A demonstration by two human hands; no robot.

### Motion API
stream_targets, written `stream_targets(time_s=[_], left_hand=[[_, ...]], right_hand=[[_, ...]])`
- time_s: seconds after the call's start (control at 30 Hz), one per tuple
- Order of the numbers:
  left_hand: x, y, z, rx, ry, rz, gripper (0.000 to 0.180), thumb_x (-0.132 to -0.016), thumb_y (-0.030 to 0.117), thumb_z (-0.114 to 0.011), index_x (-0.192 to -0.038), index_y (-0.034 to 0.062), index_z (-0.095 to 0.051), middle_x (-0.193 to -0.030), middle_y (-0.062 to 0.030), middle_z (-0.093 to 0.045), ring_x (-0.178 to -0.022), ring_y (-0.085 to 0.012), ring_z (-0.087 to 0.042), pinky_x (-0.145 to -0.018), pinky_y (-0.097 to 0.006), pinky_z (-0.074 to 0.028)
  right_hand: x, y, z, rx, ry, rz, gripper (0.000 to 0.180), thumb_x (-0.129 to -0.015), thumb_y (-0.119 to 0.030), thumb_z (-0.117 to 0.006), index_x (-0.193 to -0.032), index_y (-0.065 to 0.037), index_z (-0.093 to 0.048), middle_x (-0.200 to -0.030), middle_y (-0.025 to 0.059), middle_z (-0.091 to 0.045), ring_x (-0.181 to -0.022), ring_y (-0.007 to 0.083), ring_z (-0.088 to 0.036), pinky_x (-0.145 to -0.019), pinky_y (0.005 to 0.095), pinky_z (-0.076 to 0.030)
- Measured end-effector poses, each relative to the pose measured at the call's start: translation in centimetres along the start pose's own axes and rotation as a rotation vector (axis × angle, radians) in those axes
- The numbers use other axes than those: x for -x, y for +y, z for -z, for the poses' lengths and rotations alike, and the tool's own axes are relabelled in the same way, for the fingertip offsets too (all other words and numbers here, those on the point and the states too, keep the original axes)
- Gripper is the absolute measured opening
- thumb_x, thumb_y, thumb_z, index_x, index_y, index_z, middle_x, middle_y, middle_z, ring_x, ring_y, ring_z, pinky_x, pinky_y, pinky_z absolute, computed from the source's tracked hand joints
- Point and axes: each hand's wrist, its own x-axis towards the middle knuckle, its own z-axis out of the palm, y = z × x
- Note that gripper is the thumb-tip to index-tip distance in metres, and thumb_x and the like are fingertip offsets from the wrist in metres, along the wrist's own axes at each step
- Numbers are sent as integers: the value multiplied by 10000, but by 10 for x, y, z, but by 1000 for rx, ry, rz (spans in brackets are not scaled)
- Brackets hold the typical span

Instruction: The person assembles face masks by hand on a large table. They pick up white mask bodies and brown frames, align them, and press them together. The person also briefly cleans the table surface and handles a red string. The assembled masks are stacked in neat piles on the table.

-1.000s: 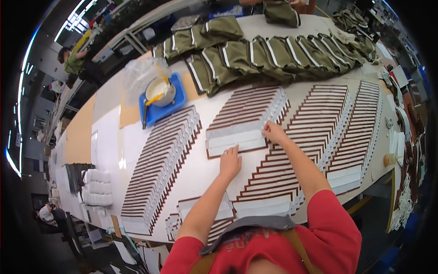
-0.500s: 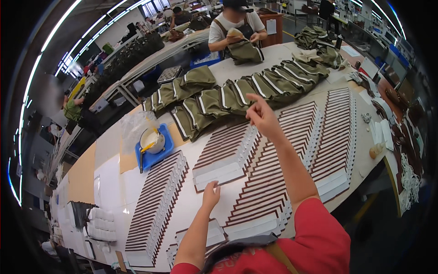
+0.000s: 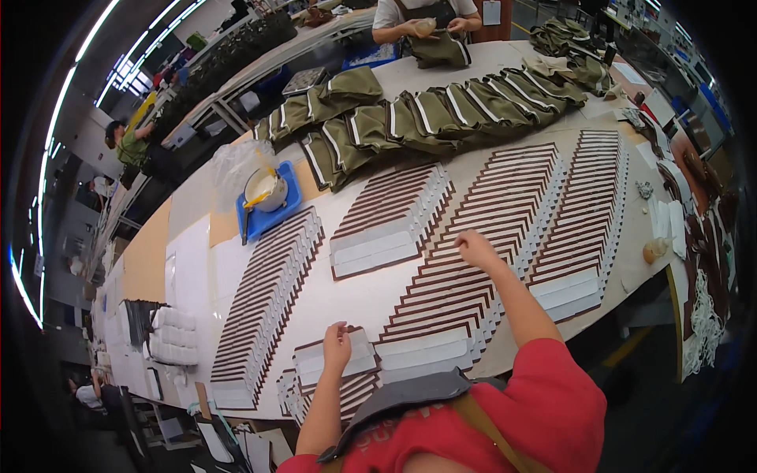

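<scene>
My left hand (image 3: 337, 348) is at the edge of a white panel with brown trim (image 3: 310, 364), on the near pile of such panels. Its fingers point away from me, thumb slightly apart, and no held thing shows. My right hand (image 3: 478, 251) is over the middle row of overlapping brown-edged panels (image 3: 441, 296), with its fingers curled together; whatever may be between them is hidden. A shorter fanned stack (image 3: 377, 251) lies between the hands, farther off. Other fanned rows lie at left (image 3: 264, 315) and right (image 3: 579, 213).
Olive-green bags with white stripes (image 3: 426, 118) line the far side of the table. A blue tray (image 3: 282, 206) holds a white pot (image 3: 266, 191) with a yellow-handled tool. Across the table a co-worker (image 3: 426, 24) handles a green bag. White bundles (image 3: 173, 337) lie at left.
My right hand has come down from near the green bags to the middle row, its pointing finger now curled. My left hand has drawn back from the shorter stack to the near pile.
</scene>
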Motion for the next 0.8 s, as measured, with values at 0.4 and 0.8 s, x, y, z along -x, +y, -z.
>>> stream_targets(time_s=[0.4, 0.8], left_hand=[[67, 64, -36, -87, -205, 61, 127, -724, 61, -443, -711, 59, -569, -704, -130, -571, -660, -287, -562, -603, -366, -439], [160, 23, -39, -160, -526, 198, 139, -733, 171, -505, -808, 96, -594, -716, -134, -594, -719, -319, -587, -623, -386, -449]], right_hand=[[127, -80, -93, -82, -955, 452, 234, -703, 2, -399, -829, -47, -589, -838, 160, -533, -823, 319, -519, -720, 391, -416], [159, -100, -91, -103, -1073, 389, 215, -788, -136, -382, -889, -91, -566, -691, 151, -576, -674, 317, -556, -635, 410, -430]])
